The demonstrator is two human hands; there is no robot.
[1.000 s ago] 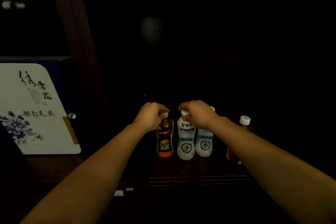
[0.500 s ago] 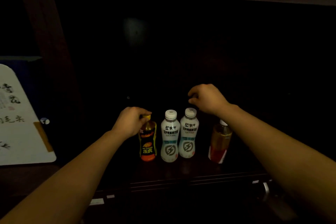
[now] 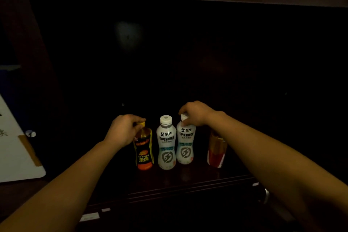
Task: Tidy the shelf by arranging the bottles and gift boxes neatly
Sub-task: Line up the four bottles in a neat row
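The left hand [image 3: 123, 130] has its grip closed on the yellow cap of the tiger bottle [image 3: 144, 149], centre frame on the shelf [image 3: 188, 181]. The right hand [image 3: 195, 113] pinches the cap of the right white bottle [image 3: 185, 143]. Another white bottle [image 3: 166, 143] stands between them; a red bottle [image 3: 216, 150] stands right.

- We take this for a dimly lit home or shop display cabinet: a dark wooden shelf [image 3: 169, 184] with a dark back panel.
- On it we see bottled drinks in a row, among them a white plastic bottle with a lightning logo [image 3: 166, 145].
- At the left edge stands a white gift box with brush lettering [image 3: 17, 154].
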